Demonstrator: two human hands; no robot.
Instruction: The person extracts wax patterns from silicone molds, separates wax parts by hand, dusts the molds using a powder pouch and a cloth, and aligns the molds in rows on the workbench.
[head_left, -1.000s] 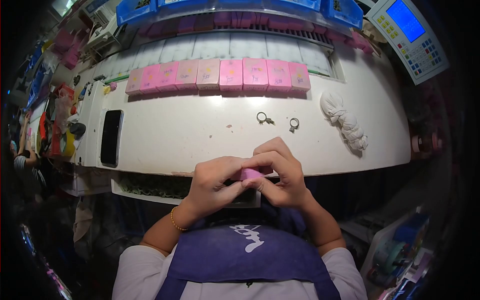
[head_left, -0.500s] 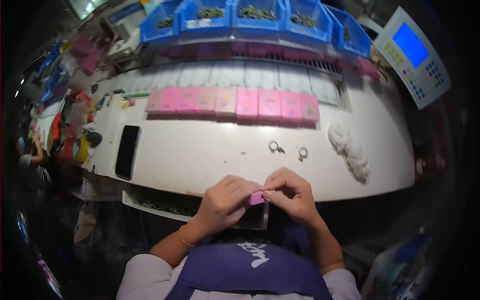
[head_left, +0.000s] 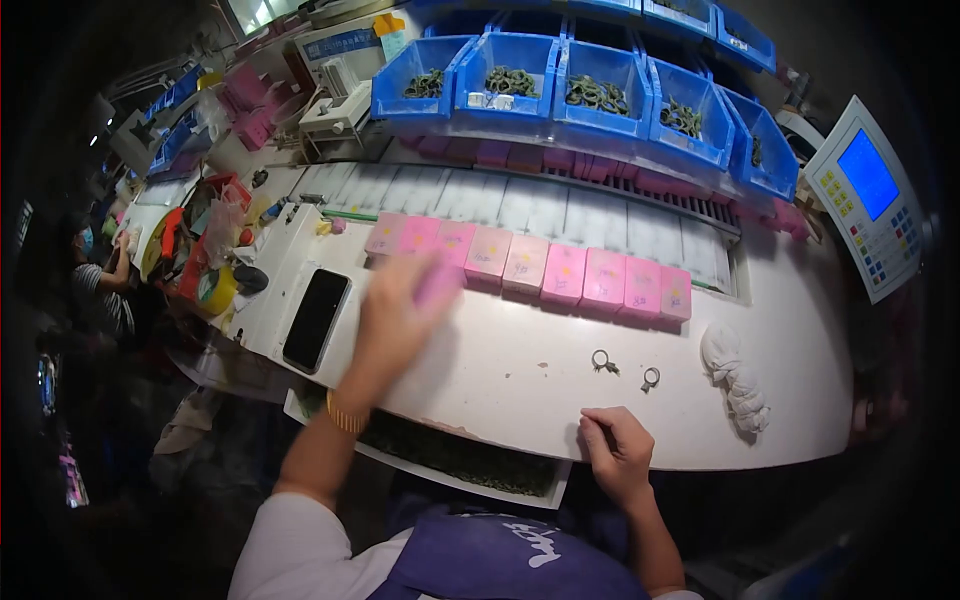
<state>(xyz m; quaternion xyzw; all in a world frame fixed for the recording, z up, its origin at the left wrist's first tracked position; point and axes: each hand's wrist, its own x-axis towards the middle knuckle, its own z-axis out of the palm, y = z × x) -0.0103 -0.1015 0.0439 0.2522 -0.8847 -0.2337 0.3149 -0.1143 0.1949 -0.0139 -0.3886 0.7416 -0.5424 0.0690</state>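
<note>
While the left hand [head_left: 390, 320] is blurred, its fingers are seen grasping one pink block [head_left: 437, 287], held at the near side of the row, toward its left end; contact with the row cannot be confirmed. Nine blocks [head_left: 563, 274] are counted in that row, side by side, with markings on them. One right hand [head_left: 618, 448] is noted at the table's near edge, fingers curled in, thumb against the index finger; whether it encloses anything cannot be told. Two rings [head_left: 604, 362] lie on the table [head_left: 480, 375], apart from each other, beyond the right hand. One white cloth [head_left: 733, 380], twisted, lies to their right; one phone [head_left: 317, 321] lies left of the left hand. Five blue bins [head_left: 604, 122] form the lower shelf row, with green pieces inside. One keypad unit [head_left: 867, 190], screen lit blue, stands at the right. One open drawer [head_left: 455, 478] sits below the table edge, dark green material within
</note>
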